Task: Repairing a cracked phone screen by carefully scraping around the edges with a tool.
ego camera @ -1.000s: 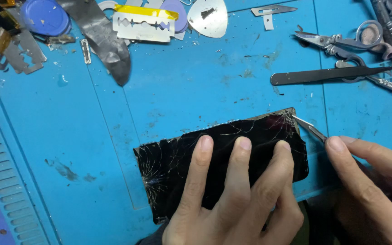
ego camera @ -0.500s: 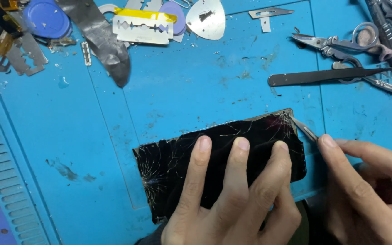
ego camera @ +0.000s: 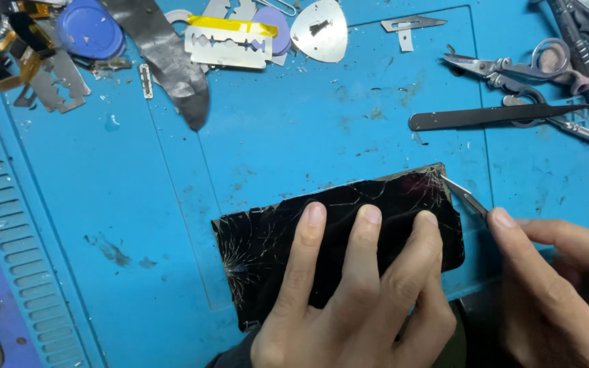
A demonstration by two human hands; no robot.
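Cracked black glass phone (ego camera: 274,252) under left hand (ego camera: 356,300); right hand (ego camera: 560,293) w/ thin metal blade (ego camera: 465,197).

Cracked black phone screen (ego camera: 267,252) flat on blue work mat (ego camera: 294,143). Left hand (ego camera: 363,300) pressed on glass, three fingers (ego camera: 306,245) spread across it. Right hand (ego camera: 560,286) gripping thin metal blade tool (ego camera: 463,197), tip touching upper right corner of screen. Black tweezers (ego camera: 492,117), scissors (ego camera: 506,67), razor blade (ego camera: 230,44) and metal pick (ego camera: 320,28) along far edge, well apart from screen.
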